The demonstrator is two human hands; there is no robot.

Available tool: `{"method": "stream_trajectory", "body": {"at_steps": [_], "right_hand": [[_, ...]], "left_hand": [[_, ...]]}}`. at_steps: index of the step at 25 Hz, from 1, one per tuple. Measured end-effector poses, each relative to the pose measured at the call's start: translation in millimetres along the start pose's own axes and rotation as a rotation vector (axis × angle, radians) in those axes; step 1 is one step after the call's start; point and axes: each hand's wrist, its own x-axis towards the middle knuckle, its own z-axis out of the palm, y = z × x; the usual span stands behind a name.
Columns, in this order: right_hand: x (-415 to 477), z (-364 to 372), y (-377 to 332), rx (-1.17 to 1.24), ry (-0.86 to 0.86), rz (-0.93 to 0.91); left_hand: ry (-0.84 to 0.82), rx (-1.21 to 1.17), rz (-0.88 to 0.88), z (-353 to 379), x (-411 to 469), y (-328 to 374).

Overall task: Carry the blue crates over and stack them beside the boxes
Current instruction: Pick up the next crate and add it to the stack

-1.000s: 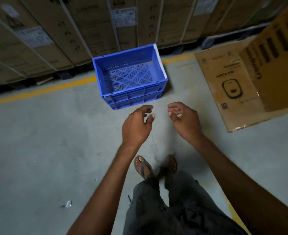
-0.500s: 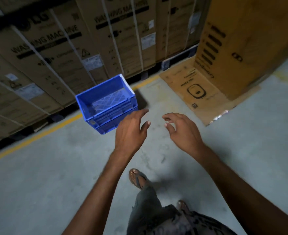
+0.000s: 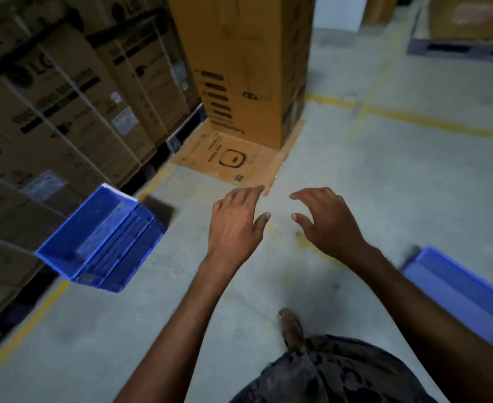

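Head view: both hands empty, fingers spread, left hand [image 3: 236,225], right hand [image 3: 326,225]. Blue crate [image 3: 103,239] on concrete floor [image 3: 385,175] at 9 o'clock by strapped LG boxes [image 3: 65,112]; 2nd crate [image 3: 460,289] at 4 o'clock. Prob. light, stiff plastic; grip the rims. Tall carton [image 3: 239,68] at 12.

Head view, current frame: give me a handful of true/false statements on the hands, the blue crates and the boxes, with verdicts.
1. Both hands are empty. True: the left hand and right hand hold nothing, fingers spread.
2. A blue crate sits on the floor by the strapped boxes. True.
3. That crate is full of parts. False: it is empty.
4. Only one blue crate shows. False: a second blue crate is at the right edge.
5. The tall orange carton stands on flattened cardboard. True.
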Motion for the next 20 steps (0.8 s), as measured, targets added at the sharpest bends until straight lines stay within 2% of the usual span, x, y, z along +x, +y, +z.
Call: {"method": "stream_trajectory", "body": {"at_steps": [6,9,12,17,20], "right_hand": [[-138,-51,48,0.052,-0.020,0.295],[-206,-81,81,0.053,0.005,0.464],[-260,-105,123,0.094,0.056,0.578],[-345,-134,241,0.147,0.058,0.743],[-402,-145,343,0.148,0.002,0.860]], "left_hand": [[-0.173,-0.294,0.152,29,-38,106],[-0.281,-0.358,0.272,47,-64,176],[-0.350,-0.374,0.314,70,-70,247],[-0.469,-0.406,0.390,141,-63,408],[-0.587,-0.428,0.332,199,-61,501]]}}
